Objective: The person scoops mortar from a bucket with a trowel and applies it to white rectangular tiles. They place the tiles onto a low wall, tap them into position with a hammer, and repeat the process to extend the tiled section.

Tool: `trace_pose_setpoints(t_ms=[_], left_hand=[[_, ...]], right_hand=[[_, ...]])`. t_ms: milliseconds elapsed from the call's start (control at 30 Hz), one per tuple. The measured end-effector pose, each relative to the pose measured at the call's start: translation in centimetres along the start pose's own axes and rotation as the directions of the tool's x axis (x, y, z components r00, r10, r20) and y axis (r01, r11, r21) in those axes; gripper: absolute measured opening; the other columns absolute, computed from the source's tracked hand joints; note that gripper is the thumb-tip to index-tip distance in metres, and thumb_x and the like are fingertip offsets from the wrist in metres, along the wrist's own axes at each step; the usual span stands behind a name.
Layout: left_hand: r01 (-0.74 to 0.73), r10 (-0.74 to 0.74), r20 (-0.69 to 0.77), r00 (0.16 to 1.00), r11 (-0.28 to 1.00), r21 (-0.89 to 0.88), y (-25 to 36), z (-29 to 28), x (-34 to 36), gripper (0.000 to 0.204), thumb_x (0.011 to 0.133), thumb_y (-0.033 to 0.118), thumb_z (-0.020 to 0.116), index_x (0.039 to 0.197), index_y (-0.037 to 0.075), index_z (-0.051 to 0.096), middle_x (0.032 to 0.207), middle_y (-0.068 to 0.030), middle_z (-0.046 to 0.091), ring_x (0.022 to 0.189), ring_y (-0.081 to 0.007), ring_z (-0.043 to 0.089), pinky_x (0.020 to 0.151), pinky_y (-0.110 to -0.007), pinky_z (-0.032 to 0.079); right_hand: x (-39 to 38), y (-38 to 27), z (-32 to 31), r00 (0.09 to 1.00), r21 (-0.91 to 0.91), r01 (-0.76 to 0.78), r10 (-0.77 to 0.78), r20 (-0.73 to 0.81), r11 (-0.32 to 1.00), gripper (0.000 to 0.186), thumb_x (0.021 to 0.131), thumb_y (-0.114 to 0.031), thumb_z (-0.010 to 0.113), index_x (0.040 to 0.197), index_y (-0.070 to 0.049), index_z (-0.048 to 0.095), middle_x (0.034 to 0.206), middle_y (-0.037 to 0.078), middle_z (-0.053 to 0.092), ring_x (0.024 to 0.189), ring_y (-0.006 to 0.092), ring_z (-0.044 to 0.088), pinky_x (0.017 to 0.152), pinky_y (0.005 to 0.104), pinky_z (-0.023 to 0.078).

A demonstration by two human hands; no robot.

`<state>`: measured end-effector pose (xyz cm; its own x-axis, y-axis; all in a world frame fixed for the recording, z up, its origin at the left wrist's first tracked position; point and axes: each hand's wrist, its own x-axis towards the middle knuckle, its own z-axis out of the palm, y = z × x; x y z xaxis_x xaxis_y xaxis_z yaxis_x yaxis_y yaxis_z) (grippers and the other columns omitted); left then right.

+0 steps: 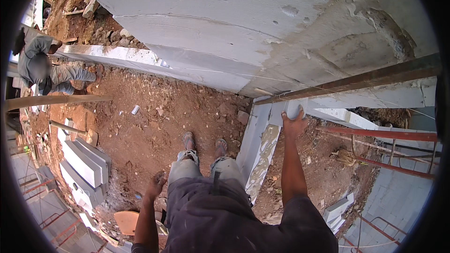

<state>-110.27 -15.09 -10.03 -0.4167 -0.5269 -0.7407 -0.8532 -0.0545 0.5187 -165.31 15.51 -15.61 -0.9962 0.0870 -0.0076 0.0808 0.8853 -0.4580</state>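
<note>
Reddish ground (140,133), grey wall (211,30) (partly stained), red bars (375,133)

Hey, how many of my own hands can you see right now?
2: your right hand is spread at a pale block on the right, and your left hand hangs above the dirt, lower left. Neither is fully hidden.

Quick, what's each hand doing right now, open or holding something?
Left hand: loosely open, nothing visible in it.
Right hand: spread against a pale masonry block; whether it's gripping can't be told.
</note>
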Motion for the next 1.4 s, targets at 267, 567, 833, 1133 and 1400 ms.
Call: trace_pose_setpoints(t_ms=[267, 567, 833, 1133, 1400], left_hand=[[-0.036, 0.032, 0.086, 0.996, 0.998, 0.053, -6.3, 2.8, 9.1, 0.049, 0.096, 0.033, 0.065, 0.133, 0.001, 0.06, 0.117, -0.0188, 0.07, 0.109, -0.0269, 0.067, 0.096, -0.038, 0.05], [0.065, -0.048, 0.082, 0.995, 0.973, -0.221, -0.6, -1.1, 14.6, 0.053, 0.096, 0.03, 0.064, 0.135, -0.005, 0.056, 0.124, -0.0194, 0.067, 0.115, -0.0271, 0.063, 0.101, -0.038, 0.047], [0.02, -0.011, 0.046, 0.999, 0.983, -0.184, -4.5, -3.0, 15.9, 0.05, 0.097, 0.027, 0.065, 0.138, -0.001, 0.055, 0.113, -0.0106, 0.068, 0.102, -0.0175, 0.063, 0.089, -0.033, 0.051], [0.027, -0.04, -0.117, 0.992, 0.993, -0.115, -9.1, -8.0, 14.7, 0.048, 0.097, 0.03, 0.066, 0.133, -0.001, 0.059, 0.115, -0.0156, 0.071, 0.107, -0.0211, 0.065, 0.096, -0.036, 0.048], [-0.141, 0.15, 0.008, 0.989, 0.946, -0.292, 5.6, -1.5, 10.3, 0.062, 0.096, 0.041, 0.065, 0.14, 0.0, 0.053, 0.131, -0.0193, 0.063, 0.125, -0.028, 0.057, 0.103, -0.038, 0.045]], right_hand=[[0.2, -1.3, 0.5, 0.998, -0.194, 0.063, -0.064, 0.003, 0.979, 0.094, 0.071, -0.048, 0.083, 0.146, -0.014, 0.039, 0.121, 0.028, 0.045, 0.115, 0.0485, 0.047, 0.097, 0.0593, 0.04], [0.7, 0.8, 1.8, 0.978, -0.231, 0.159, -0.185, -0.097, 0.96, 0.094, 0.07, -0.053, 0.083, 0.143, -0.009, 0.042, 0.115, 0.027, 0.05, 0.112, 0.0463, 0.05, 0.092, 0.0569, 0.042], [-0.1, 2.1, 1.4, 0.963, -0.094, 0.247, -0.255, -0.084, 0.965, 0.093, 0.069, -0.043, 0.086, 0.143, -0.008, 0.043, 0.123, 0.028, 0.051, 0.114, 0.0472, 0.052, 0.102, 0.0561, 0.04], [0.1, 0.5, -6.7, 0.999, 0.017, 0.007, -0.008, 0.039, 1.0, 0.091, 0.065, -0.025, 0.088, 0.143, -0.009, 0.045, 0.132, 0.029, 0.049, 0.126, 0.0458, 0.048, 0.105, 0.0518, 0.04], [-9.3, 8.4, -20.3, 0.993, 0.716, -0.009, 0.092, -0.077, 0.698, 0.088, 0.077, -0.017, 0.08, 0.151, -0.003, 0.034, 0.145, 0.02, 0.045, 0.13, 0.0347, 0.048, 0.109, 0.0477, 0.039]])
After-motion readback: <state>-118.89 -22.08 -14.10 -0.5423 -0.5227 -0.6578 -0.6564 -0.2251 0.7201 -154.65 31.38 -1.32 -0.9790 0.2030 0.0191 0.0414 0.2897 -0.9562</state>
